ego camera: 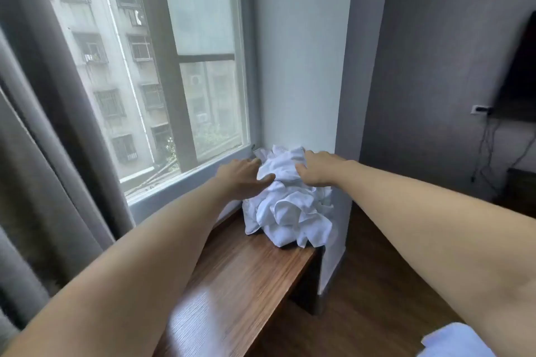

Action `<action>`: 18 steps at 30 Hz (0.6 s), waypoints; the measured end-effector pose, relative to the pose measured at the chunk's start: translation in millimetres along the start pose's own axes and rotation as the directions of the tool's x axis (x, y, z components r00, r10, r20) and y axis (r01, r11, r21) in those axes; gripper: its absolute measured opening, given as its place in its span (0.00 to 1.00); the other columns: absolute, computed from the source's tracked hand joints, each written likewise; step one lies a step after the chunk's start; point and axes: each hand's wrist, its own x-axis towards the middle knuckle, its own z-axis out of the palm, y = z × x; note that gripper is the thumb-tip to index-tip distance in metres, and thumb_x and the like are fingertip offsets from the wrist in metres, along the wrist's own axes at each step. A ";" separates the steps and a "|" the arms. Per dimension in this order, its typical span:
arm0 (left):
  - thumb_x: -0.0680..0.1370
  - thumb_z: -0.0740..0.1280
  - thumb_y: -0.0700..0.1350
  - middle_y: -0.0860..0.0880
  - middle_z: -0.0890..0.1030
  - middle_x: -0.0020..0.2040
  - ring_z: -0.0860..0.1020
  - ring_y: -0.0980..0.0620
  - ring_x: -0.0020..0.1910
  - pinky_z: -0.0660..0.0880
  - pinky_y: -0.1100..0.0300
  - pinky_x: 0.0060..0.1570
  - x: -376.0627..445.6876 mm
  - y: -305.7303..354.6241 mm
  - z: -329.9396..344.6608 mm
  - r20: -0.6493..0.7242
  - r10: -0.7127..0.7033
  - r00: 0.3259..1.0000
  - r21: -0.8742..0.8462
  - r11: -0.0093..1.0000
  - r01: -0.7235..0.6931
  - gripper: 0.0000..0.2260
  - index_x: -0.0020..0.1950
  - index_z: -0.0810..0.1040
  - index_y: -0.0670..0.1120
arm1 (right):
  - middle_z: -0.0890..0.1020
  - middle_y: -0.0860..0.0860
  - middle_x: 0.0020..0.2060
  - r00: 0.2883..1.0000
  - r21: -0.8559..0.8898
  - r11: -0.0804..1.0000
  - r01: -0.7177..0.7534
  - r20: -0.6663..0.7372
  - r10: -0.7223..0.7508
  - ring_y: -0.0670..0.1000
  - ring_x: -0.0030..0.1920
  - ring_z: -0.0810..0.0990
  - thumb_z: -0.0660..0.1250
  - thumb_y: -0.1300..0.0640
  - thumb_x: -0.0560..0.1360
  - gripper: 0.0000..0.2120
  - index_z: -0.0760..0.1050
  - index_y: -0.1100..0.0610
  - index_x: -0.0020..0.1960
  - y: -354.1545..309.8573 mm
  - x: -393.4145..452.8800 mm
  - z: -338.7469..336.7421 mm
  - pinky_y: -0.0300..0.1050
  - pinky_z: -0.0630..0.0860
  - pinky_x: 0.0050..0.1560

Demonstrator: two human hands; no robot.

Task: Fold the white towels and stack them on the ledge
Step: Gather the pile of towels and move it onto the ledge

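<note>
left hand (242, 178): it reaches to the left side of the towel pile. the fingers are mostly straight and lie against the cloth; the thumb points toward the pile. i see no pinch, so the hand looks open and only touching.
right hand (316, 169): it lies on the top right of the pile, knuckles up. the fingers bend down into the cloth and seem to grip a fold, but the fingertips are hidden in the fabric.
arms: both forearms are bare and stretched forward, one from each lower corner of the view.
white towels (290, 209): a crumpled, unfolded heap at the far end of the ledge, in the corner between the window and the white wall. the front of the heap reaches the right edge of the ledge.
ledge (240, 278): brown wood, long and narrow, running under the window. the near part is bare and shiny.
window (179, 66): on the left of the ledge; grey buildings show through the glass.
curtain (43, 153): grey, hanging at the left edge.
white wall (301, 52): behind the pile.
floor (362, 284): brown wood, right of the ledge.
white cloth (455, 342): a piece at the bottom right corner; what it is i cannot tell.
</note>
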 end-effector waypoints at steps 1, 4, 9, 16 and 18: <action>0.79 0.54 0.70 0.47 0.79 0.62 0.78 0.44 0.58 0.77 0.47 0.50 9.6 5.9 5.5 0.028 0.003 1.000 0.005 1.000 -0.003 0.30 0.69 0.72 0.48 | 0.73 0.60 0.68 1.000 -0.003 1.000 -0.002 0.016 0.002 0.61 0.62 0.76 0.50 0.44 0.84 0.29 0.59 0.59 0.79 5.9 6.0 2.4 0.55 0.75 0.60; 0.80 0.54 0.69 0.49 0.79 0.61 0.77 0.45 0.60 0.73 0.50 0.47 46.1 21.4 23.3 0.090 -0.011 0.996 0.027 1.000 0.008 0.28 0.66 0.73 0.48 | 0.74 0.60 0.67 0.999 0.006 1.000 0.003 0.044 -0.003 0.61 0.61 0.76 0.51 0.44 0.84 0.28 0.61 0.59 0.78 32.3 38.2 11.2 0.52 0.73 0.54; 0.78 0.52 0.72 0.49 0.79 0.64 0.78 0.45 0.61 0.76 0.47 0.53 110.4 26.9 41.9 0.103 -0.077 0.992 0.013 0.997 0.076 0.32 0.68 0.72 0.50 | 0.76 0.58 0.61 0.996 -0.014 1.000 0.006 0.086 -0.005 0.57 0.52 0.75 0.53 0.46 0.83 0.25 0.64 0.60 0.73 97.2 102.7 20.6 0.50 0.72 0.47; 0.79 0.54 0.70 0.48 0.75 0.72 0.75 0.45 0.67 0.74 0.48 0.58 178.6 15.6 76.2 0.119 -0.153 0.981 -0.030 0.987 0.158 0.33 0.76 0.68 0.50 | 0.74 0.57 0.55 0.982 0.014 0.999 -0.035 0.186 0.032 0.56 0.49 0.77 0.53 0.47 0.83 0.24 0.64 0.62 0.73 170.4 176.3 49.0 0.49 0.74 0.43; 0.80 0.56 0.69 0.48 0.75 0.71 0.75 0.45 0.67 0.73 0.50 0.57 196.9 18.6 90.6 0.152 -0.157 0.976 -0.070 0.983 0.169 0.32 0.75 0.69 0.48 | 0.74 0.57 0.55 0.977 0.018 0.999 -0.029 0.212 0.024 0.55 0.47 0.77 0.53 0.47 0.83 0.24 0.63 0.62 0.73 178.7 196.1 65.1 0.48 0.73 0.41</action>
